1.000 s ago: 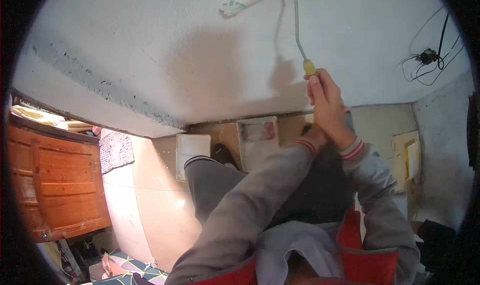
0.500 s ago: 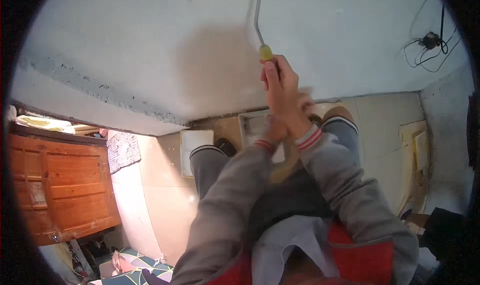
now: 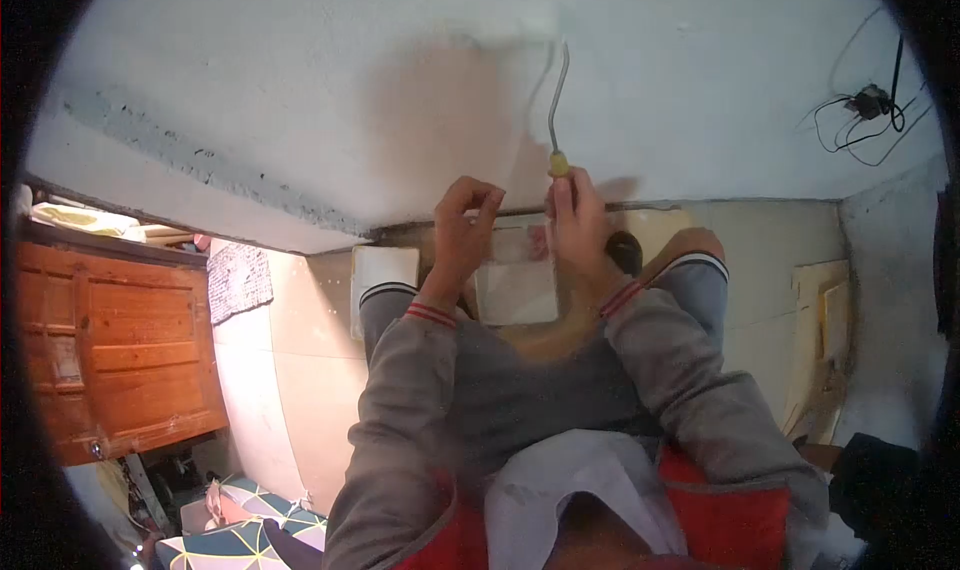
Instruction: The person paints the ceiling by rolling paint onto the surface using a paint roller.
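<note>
My right hand (image 3: 582, 220) grips the yellow handle (image 3: 559, 164) of a paint roller. Its bent metal rod (image 3: 555, 100) rises along the pale wall; the whitish roller head (image 3: 540, 22) at the top is hard to tell from the wall. To the left, my left hand (image 3: 463, 232) is raised with its fingers curled in and the thumb close to the index finger, nothing visible in it. Below and between the hands a whitish shallow tray (image 3: 515, 295) sits on the floor between my legs, partly hidden by my right forearm.
A white rectangular container (image 3: 388, 267) stands by my left knee. Black wires (image 3: 870, 105) hang from the wall at upper right. An orange wooden door (image 3: 130, 345) is at left, beside a patterned mat (image 3: 240, 282). A flat panel (image 3: 832, 320) leans at right.
My forearms, crossed before, are now apart, with the left hand out to the left. The right hand has come lower and slightly right, and the roller head has shifted right along the wall.
</note>
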`<state>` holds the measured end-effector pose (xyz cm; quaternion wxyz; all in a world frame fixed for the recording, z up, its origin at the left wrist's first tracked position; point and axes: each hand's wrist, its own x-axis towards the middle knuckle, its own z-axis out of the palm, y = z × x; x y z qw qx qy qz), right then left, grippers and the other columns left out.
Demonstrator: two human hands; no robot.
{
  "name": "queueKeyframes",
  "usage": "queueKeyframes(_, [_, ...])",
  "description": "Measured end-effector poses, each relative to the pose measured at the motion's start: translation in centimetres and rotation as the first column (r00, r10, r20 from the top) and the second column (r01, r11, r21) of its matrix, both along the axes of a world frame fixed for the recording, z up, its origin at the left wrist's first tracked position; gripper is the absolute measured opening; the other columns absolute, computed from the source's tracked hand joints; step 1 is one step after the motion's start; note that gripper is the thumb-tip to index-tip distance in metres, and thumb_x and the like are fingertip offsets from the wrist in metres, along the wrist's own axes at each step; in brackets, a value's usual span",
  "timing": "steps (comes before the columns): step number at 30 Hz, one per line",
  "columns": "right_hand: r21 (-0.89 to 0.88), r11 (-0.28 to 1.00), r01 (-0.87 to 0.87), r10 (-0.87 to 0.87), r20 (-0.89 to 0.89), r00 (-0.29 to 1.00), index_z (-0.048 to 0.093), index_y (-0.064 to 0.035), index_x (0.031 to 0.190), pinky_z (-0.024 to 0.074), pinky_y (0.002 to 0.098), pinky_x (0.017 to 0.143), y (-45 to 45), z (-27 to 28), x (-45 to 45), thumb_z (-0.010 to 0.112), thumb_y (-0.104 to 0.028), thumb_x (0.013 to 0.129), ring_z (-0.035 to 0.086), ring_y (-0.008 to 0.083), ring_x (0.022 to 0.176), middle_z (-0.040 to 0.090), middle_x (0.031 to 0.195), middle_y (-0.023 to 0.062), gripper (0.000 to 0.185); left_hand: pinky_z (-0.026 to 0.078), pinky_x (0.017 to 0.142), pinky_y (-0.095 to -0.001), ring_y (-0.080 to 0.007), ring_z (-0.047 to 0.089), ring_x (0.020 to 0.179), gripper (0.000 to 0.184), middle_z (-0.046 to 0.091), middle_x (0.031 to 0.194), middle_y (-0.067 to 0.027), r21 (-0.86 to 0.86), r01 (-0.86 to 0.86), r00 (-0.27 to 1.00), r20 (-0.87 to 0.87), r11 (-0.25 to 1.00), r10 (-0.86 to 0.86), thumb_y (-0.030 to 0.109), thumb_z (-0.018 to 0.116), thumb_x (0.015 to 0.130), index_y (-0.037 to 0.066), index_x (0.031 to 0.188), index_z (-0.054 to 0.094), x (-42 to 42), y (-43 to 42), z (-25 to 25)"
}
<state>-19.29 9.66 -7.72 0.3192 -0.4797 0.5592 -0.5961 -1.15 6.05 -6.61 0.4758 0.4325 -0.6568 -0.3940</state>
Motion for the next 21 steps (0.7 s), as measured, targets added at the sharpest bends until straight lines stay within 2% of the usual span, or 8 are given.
queueKeyframes(1, [0.019,0.999,0.034,-0.033,-0.049,0.998,0.06,0.0022,0.115,0.0459,0.0319,0.061,0.4,-0.5,0.2,0.049,-0.028,0.11,0.053,0.0108,0.065,0.058,0.073,0.0039,0.033,0.055,0.074,-0.0306,-0.0168,0.066,0.078,0.008,0.066,0.089,-0.0085,0.001,0.006,1.0,-0.002,1.0,-0.006,0.007,0.072,0.096,0.0,0.094,0.068,0.0,0.2,0.0])
queueKeyframes(3, [0.022,0.999,0.024,-0.023,-0.034,0.999,0.06,0.0021,0.115,0.046,0.0322,0.061,1.2,-1.0,0.6,0.048,-0.027,0.11,0.053,0.0111,0.065,0.058,0.073,0.0048,0.032,0.055,0.073,-0.0321,-0.0213,0.067,0.077,0.005,0.066,0.089,-0.0102,-0.272,0.061,0.978,0.209,0.96,-0.003,0.005,0.072,0.094,0.001,0.093,0.069,0.0,0.2,0.5])
queueKeyframes(8, [0.04,0.999,0.021,-0.023,0.038,0.999,0.06,0.002,0.116,0.046,0.0312,0.061,0.6,0.4,1.2,0.048,-0.027,0.111,0.053,0.0108,0.065,0.058,0.074,0.004,0.032,0.054,0.073,-0.033,-0.0234,0.066,0.081,0.004,0.066,0.09,-0.0115,-0.331,0.037,0.991,0.133,0.943,0.008,-0.001,0.071,0.092,0.001,0.095,0.07,-0.8,0.6,1.3])
queueKeyframes(11, [-0.023,0.999,-0.025,0.028,0.101,0.995,0.06,0.0017,0.117,0.0458,0.0289,0.061,-0.4,3.8,1.0,0.049,-0.028,0.111,0.053,0.0095,0.065,0.06,0.076,0.0027,0.033,0.054,0.075,-0.0338,-0.0247,0.067,0.082,0.004,0.066,0.092,-0.0123,-0.383,0.001,0.991,0.122,0.924,0.05,-0.001,0.071,0.092,0.001,0.096,0.07,-1.0,1.1,2.0])
queueKeyframes(13, [-0.124,0.991,-0.05,0.068,0.146,0.987,0.06,0.002,0.117,0.0454,0.0261,0.061,-0.7,5.8,0.8,0.049,-0.028,0.111,0.053,0.0081,0.066,0.061,0.079,0.0019,0.033,0.054,0.075,-0.0342,-0.0257,0.067,0.083,0.005,0.066,0.093,-0.0129,-0.418,-0.016,0.992,0.107,0.908,0.067,-0.001,0.07,0.092,0.001,0.097,0.069,-1.2,1.0,2.2])
queueKeyframes(16, [-0.191,0.978,-0.08,0.103,0.115,0.988,0.06,0.0025,0.118,0.0449,0.0253,0.06,-1.1,8.5,0.2,0.049,-0.027,0.111,0.053,0.0075,0.067,0.061,0.081,0.0029,0.032,0.054,0.076,-0.0348,-0.0272,0.068,0.085,0.008,0.066,0.094,-0.0138,-0.484,-0.014,0.986,0.137,0.875,0.091,-0.001,0.07,0.092,0.001,0.1,0.069,-1.2,0.8,1.8])
queueKeyframes(19, [-0.199,0.979,-0.042,0.056,0.069,0.996,0.059,0.0031,0.118,0.0452,0.0251,0.061,-1.4,8.7,-0.3,0.049,-0.026,0.111,0.054,0.0079,0.068,0.061,0.081,0.0033,0.032,0.055,0.074,-0.0347,-0.0268,0.068,0.084,0.01,0.066,0.095,-0.0144,-0.516,0.015,0.981,0.171,0.856,0.086,-0.001,0.07,0.092,0.002,0.102,0.068,-1.0,0.5,1.2])
queueKeyframes(21, [-0.145,0.988,-0.044,0.059,0.1,0.993,0.058,0.0016,0.119,0.0462,0.0263,0.063,-1.1,7.7,-0.8,0.049,-0.027,0.111,0.055,0.0084,0.07,0.062,0.083,0.0038,0.031,0.056,0.071,-0.0345,-0.0256,0.068,0.082,0.01,0.066,0.094,-0.0142,-0.495,0.05,0.985,0.169,0.867,0.039,-0.001,0.071,0.092,0.001,0.101,0.068,-0.8,0.4,0.8])
